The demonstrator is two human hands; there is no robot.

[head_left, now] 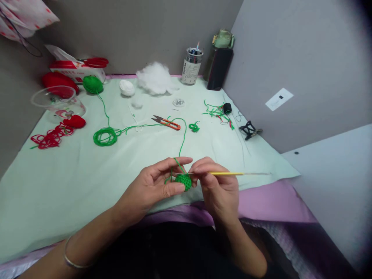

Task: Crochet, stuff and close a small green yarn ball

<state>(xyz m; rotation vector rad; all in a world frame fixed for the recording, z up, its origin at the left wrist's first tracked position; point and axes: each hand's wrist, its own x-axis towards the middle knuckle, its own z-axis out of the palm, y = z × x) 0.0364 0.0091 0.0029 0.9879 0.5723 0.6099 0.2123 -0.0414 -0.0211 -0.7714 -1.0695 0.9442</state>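
A small round green crochet piece (183,182) is pinched between the thumb and fingers of my left hand (158,180). Green yarn (183,141) runs from the table over my left index finger down to the piece. My right hand (217,184) is closed around a crochet hook (228,173) with a yellow handle. The hook's thin metal tip lies at the top edge of the green piece; whether it is through a stitch I cannot tell. The yarn leads back past orange thread snips (167,123) to a loose green coil (105,136).
A green yarn ball (93,84), a white yarn ball (127,88) and white stuffing (157,78) lie at the back. Red yarn (50,135) and a clear plastic cup (55,101) are left. A pen cup (192,66), phone (220,69) and yarn scraps (216,110) stand or lie right.
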